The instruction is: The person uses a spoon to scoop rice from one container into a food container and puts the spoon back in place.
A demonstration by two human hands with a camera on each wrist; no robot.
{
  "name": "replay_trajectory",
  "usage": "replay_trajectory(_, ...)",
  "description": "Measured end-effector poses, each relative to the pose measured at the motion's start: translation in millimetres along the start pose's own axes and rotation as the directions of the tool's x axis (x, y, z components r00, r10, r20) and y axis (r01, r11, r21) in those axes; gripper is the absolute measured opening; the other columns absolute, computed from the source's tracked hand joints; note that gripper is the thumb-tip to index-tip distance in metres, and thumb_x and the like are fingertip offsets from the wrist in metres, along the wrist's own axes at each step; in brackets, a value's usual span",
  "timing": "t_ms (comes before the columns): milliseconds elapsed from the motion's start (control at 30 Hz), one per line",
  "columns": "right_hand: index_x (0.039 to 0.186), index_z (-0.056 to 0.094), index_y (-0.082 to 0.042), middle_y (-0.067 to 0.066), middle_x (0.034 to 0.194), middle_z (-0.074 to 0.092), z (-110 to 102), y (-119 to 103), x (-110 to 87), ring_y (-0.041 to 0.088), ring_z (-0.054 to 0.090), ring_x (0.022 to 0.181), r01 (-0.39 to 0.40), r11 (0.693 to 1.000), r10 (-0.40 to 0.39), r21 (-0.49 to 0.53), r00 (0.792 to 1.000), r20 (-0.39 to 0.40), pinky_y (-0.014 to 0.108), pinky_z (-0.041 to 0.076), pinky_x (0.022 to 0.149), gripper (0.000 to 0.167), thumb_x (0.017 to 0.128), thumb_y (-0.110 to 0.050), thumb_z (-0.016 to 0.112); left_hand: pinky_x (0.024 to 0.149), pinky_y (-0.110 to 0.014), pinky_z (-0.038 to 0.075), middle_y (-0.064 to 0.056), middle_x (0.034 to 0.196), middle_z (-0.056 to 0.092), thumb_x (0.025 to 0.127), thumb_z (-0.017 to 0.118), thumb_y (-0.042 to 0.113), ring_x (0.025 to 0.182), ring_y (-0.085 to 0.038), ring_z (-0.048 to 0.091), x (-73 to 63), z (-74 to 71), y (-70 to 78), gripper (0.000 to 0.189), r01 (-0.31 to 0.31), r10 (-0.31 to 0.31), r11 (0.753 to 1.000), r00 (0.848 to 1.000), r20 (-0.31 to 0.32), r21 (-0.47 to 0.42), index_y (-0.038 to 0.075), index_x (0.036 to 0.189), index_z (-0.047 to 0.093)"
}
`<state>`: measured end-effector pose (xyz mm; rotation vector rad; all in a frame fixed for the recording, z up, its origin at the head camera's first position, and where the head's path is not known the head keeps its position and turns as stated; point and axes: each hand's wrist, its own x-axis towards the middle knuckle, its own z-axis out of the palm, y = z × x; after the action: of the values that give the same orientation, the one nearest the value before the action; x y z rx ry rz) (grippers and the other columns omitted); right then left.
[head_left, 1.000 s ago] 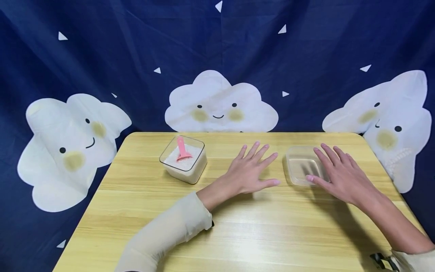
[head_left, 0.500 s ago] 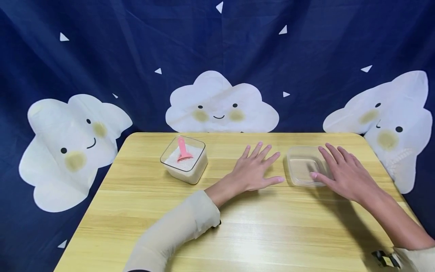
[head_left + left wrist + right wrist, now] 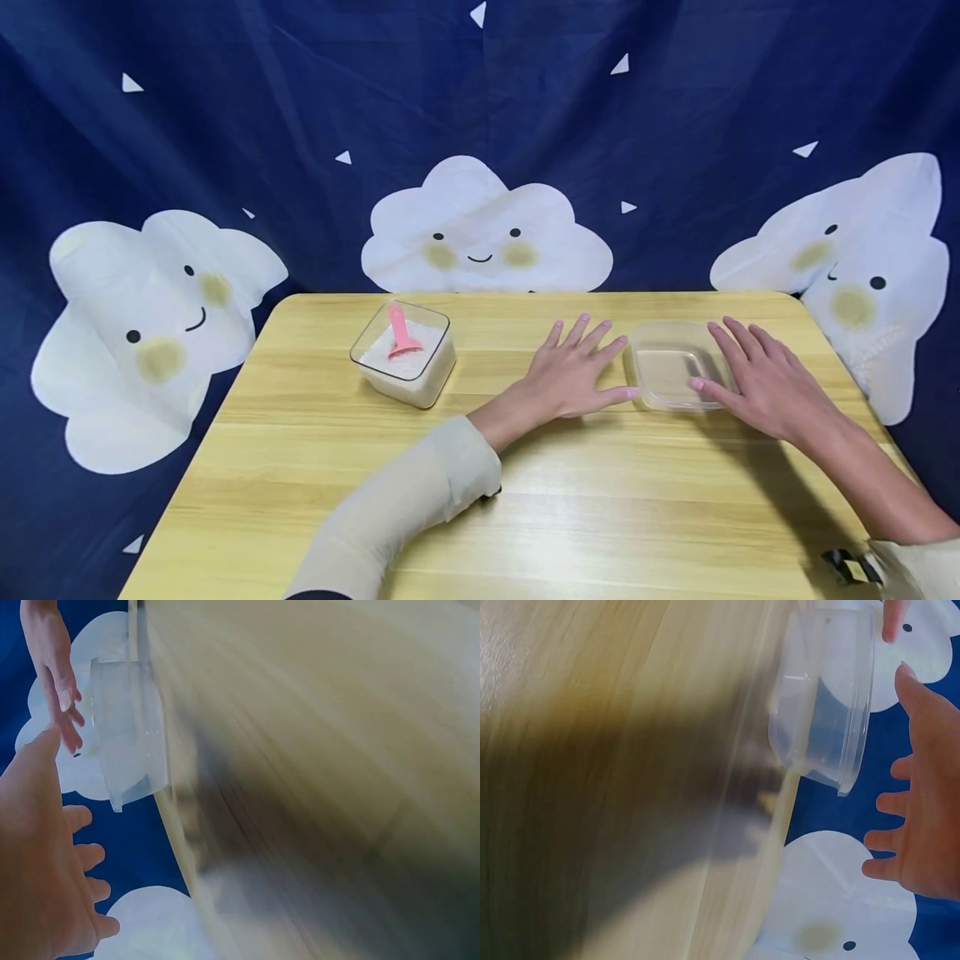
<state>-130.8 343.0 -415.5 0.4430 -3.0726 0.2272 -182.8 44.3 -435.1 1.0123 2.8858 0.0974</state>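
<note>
A clear plastic container (image 3: 660, 379), see-through and with nothing in it, stands on the right part of the table. My left hand (image 3: 573, 379) hovers palm down just left of it, fingers spread, the thumb tip right at its near left corner. Over the container's right side is my right hand (image 3: 772, 383), fingers straight and spread, covering part of the rim. Both wrist views show the clear container (image 3: 131, 735) from the side, with a gap between the left hand (image 3: 45, 855) and the tabletop. The right hand (image 3: 930, 795) likewise hangs above the table, holding nothing.
On the left stands a clear square box (image 3: 405, 383) filled with white grains, a pink scoop (image 3: 401, 333) lying in it. The wooden table (image 3: 570, 517) ends at a back edge before a dark blue curtain (image 3: 300, 100) printed with white clouds.
My left hand has moved right, closer to the clear container. The right hand has shifted slightly right. The container and the box with the scoop stay where they were on the table.
</note>
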Motion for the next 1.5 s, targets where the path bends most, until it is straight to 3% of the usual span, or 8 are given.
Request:
replay_trajectory(600,0.163,0.018,0.003,0.035,0.163,0.027,5,9,4.9,0.062,0.028,0.143,-0.018,1.000,0.018,0.009,1.000,0.018,0.072,0.023,0.114,0.098,0.098,-0.060,0.058,0.133,-0.055,0.008,0.006,0.177,0.008,0.092,0.017,0.088,0.165,-0.026,0.002,13.0,1.5,12.4,0.087,0.051,-0.051,0.998,0.998,0.020,0.039,0.041,0.165,0.014)
replay_trajectory(1133,0.158,0.025,0.012,0.040,0.157,0.034,11,16,7.6,0.061,0.035,0.139,-0.008,1.000,0.008,0.016,1.000,0.001,0.069,0.030,0.113,0.097,0.099,-0.056,0.060,0.133,-0.053,0.008,0.007,0.176,0.013,0.093,0.017,0.087,0.165,-0.024,0.007,22.4,4.5,19.7,0.088,0.095,-0.095,0.995,0.995,0.032,0.004,0.037,0.165,0.022)
replay_trajectory(1500,0.158,0.021,0.014,0.041,0.156,0.031,15,22,10.2,0.064,0.037,0.135,-0.035,0.998,0.033,0.044,0.998,0.057,0.073,0.033,0.109,0.092,0.104,-0.053,0.054,0.133,-0.052,0.010,0.004,0.176,0.016,0.095,0.018,0.085,0.165,-0.023,0.008,25.9,7.2,26.5,0.088,0.110,-0.110,0.994,0.993,0.042,0.004,0.032,0.165,0.024)
